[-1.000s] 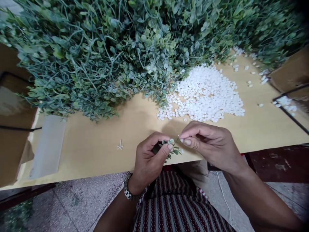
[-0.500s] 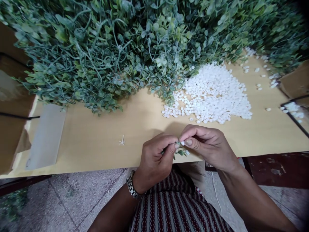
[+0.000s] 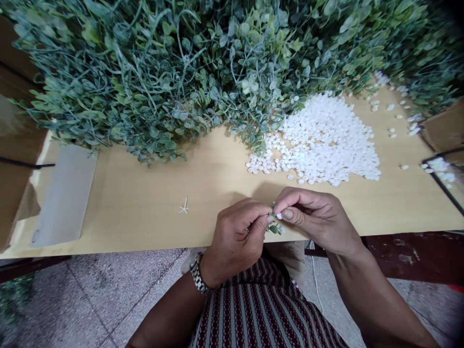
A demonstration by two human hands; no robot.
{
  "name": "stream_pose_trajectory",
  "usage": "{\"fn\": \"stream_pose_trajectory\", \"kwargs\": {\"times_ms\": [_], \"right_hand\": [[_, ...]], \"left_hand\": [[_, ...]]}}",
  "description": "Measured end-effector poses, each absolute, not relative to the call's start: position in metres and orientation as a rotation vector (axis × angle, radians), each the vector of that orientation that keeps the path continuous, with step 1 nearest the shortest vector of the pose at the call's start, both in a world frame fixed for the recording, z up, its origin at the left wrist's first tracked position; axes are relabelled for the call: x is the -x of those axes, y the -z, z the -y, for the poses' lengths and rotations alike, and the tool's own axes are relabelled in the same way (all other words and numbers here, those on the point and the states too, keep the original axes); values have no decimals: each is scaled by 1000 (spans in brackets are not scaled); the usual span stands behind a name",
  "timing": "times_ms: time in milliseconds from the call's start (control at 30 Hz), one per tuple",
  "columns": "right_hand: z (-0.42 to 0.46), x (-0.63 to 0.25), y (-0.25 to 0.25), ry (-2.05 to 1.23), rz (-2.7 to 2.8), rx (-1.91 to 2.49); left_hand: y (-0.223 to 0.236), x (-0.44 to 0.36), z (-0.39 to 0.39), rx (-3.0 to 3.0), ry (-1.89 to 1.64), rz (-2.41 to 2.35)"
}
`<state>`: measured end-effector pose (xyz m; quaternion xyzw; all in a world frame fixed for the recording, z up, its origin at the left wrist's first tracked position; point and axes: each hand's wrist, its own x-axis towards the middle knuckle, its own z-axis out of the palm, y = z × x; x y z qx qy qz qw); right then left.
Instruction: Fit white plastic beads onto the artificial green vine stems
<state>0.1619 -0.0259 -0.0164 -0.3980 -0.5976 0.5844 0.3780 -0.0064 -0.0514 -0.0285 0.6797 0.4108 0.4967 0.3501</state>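
Over the near edge of the wooden table (image 3: 145,203), my left hand (image 3: 237,239) pinches a small green artificial sprig (image 3: 274,228), most of it hidden inside the fingers. My right hand (image 3: 314,218) meets it from the right, thumb and forefinger closed on a tiny white bead (image 3: 279,216) pressed against the sprig's tip. The fingertips of both hands touch. A metal watch (image 3: 198,278) sits on my left wrist.
A heap of white beads (image 3: 322,140) lies just beyond my hands, with strays at the far right. A big pile of artificial greenery (image 3: 181,72) fills the back. A small white star-shaped piece (image 3: 184,208) and a grey flat strip (image 3: 65,193) lie to the left. Cardboard boxes (image 3: 14,145) flank the table.
My hands have closed together: the right fingers brought the white bead onto the sprig tip, and the left fingers curled tighter, hiding more of the sprig. The view shifted slightly.
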Motion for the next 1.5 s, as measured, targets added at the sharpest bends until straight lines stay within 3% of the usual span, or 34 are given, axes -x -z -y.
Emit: {"fn": "stream_pose_trajectory", "kwargs": {"times_ms": [1500], "right_hand": [[33,-159,26,-1260,1766,1002]], "left_hand": [[32,1,53,-1897,-1246,-1170]]}}
